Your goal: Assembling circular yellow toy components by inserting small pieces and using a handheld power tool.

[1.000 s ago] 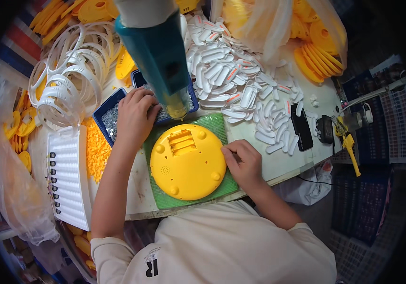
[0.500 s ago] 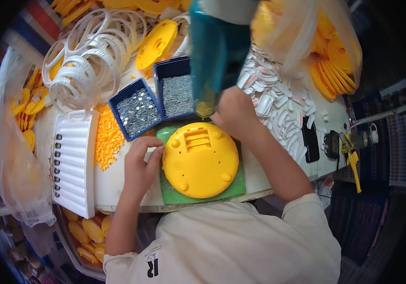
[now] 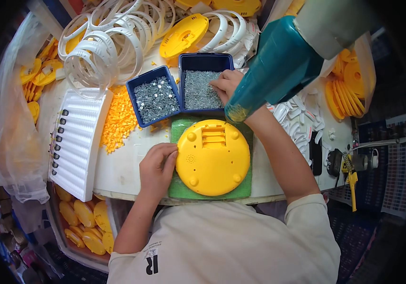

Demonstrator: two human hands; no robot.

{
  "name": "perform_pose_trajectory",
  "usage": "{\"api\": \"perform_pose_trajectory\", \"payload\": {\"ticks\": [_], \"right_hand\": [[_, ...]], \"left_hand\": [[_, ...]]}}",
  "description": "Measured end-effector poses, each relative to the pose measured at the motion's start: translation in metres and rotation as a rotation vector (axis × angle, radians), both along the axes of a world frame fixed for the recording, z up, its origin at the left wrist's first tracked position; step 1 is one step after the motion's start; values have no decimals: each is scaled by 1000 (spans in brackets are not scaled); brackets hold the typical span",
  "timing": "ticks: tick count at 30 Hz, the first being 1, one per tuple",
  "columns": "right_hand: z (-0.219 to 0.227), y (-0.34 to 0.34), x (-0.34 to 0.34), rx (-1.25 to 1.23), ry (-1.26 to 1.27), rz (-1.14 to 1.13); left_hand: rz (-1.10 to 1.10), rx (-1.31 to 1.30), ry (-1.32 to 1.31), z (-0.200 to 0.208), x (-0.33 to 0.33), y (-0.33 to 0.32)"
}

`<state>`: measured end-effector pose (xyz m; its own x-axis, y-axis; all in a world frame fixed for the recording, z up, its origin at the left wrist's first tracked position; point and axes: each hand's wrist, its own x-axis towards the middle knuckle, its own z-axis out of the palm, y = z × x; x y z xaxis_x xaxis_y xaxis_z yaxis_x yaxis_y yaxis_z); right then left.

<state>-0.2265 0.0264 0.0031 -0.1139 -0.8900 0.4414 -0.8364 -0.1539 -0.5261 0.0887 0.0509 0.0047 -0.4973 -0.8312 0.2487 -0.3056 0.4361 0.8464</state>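
A yellow round casing (image 3: 212,173) with a battery compartment, small feet and screw holes rests underside up on a green mat (image 3: 180,188). My left hand (image 3: 158,165) is at its left rim, thumb and curled fingers closed against the edge. My right hand (image 3: 229,85) reaches into a dark blue bin (image 3: 206,58) of small silvery screws (image 3: 198,97). Its fingers are pinched together at the screws; exactly what lies between them is too small to see. A teal power screwdriver (image 3: 274,66) hangs tilted over my right forearm, its tip right of my wrist. Neither hand holds it.
A second blue bin (image 3: 139,111) holds washer-headed screws. Left of it lie loose orange-yellow pieces (image 3: 117,118) and a white foam tray (image 3: 82,142) with small black parts. White rings (image 3: 94,57) pile behind. White curved parts (image 3: 290,118) and a black phone (image 3: 315,154) lie right.
My right hand has left the screwdriver's lower end and gone into the screw bin. The screwdriver has swung right and tilted. My left hand has come against the casing's rim. The view has shifted.
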Motion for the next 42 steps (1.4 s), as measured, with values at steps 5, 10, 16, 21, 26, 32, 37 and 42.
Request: {"api": "perform_pose_trajectory", "payload": {"ticks": [5,10,16,21,26,32,37,42], "right_hand": [[5,7,0,7,-115,-59],[46,64,5,56,-20,-105],[55,142,24,163,-562,-262],[43,195,44,258,-784,-390],[24,234,67,275,-832,-344],[19,238,89,221,-536,-97],[10,234,101,143,-374,-71],[8,233,103,109,-305,-81]], "left_hand": [[-19,-57,-11,-4,2,7],[-31,-193,-31,0,8,1],[-248,-456,-59,42,-62,-77],[-322,-730,-357,20,-111,-132],[-392,-636,-285,11,-116,-144],[-339,-672,-427,27,-119,-131],[-334,-606,-472,27,-120,-131],[-317,-551,-365,21,-119,-131]]}}
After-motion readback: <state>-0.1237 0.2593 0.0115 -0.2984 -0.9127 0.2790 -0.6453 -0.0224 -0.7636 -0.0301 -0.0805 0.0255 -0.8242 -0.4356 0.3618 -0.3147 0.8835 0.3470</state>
